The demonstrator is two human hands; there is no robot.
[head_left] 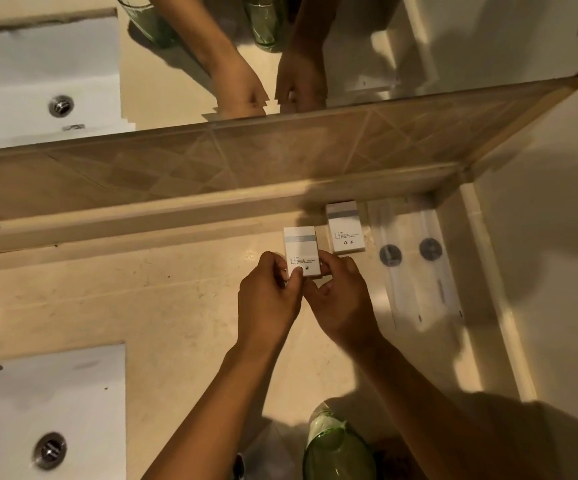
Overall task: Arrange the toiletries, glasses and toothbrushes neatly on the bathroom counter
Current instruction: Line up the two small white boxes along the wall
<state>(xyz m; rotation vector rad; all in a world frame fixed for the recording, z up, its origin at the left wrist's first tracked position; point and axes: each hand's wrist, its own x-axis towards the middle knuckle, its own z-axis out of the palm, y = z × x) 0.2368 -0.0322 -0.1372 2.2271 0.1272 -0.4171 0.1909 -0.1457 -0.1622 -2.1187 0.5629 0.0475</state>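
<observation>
A small white toiletry box [301,249] with a grey band stands on the beige counter [183,306], pinched at its near end by my left hand [268,299] and my right hand [341,299]. A second matching white box [345,230] stands just behind and to the right, against the back ledge. To its right lie two wrapped toothbrush packets [419,268], side by side, each with a round grey sticker. A green glass [337,448] stands at the near edge under my right forearm.
A white sink [38,410] with a metal drain [50,450] fills the lower left. A tiled backsplash [211,168] and a mirror [176,64] run along the back. A side wall [540,237] closes the counter on the right.
</observation>
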